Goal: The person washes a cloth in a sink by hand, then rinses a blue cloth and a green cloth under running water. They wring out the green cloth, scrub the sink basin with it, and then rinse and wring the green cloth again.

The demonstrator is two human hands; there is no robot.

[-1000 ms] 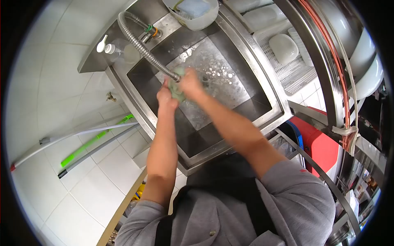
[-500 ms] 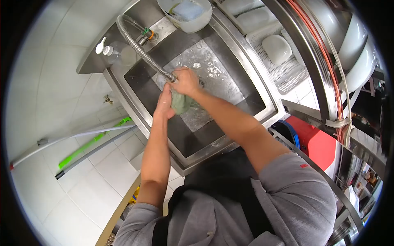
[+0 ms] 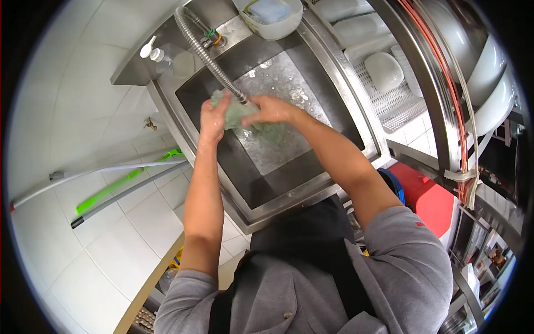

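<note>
A wet, pale green cloth (image 3: 236, 113) is stretched between my two hands over the steel sink (image 3: 261, 183), just under the end of a flexible metal faucet hose (image 3: 207, 57). My left hand (image 3: 212, 118) grips the cloth's left end, thumb toward the hose. On the other side, my right hand (image 3: 271, 109) holds the right part beside the hose tip, its fingers bent around the fabric. Part of the cloth hangs below my right hand and looks blurred. Water and foam lie on the sink bottom.
A white tub (image 3: 272, 26) with a blue sponge stands on the sink's back rim. Bottles (image 3: 161, 55) sit at the back left corner. Right of the sink are a white perforated basket (image 3: 389, 108), a metal rack and a red box (image 3: 428, 200). Poles lean at left.
My hands have moved apart, and the cloth, bunched between them before, is now spread out. My left hand is higher and further left relative to the sink. The whole view has shifted slightly.
</note>
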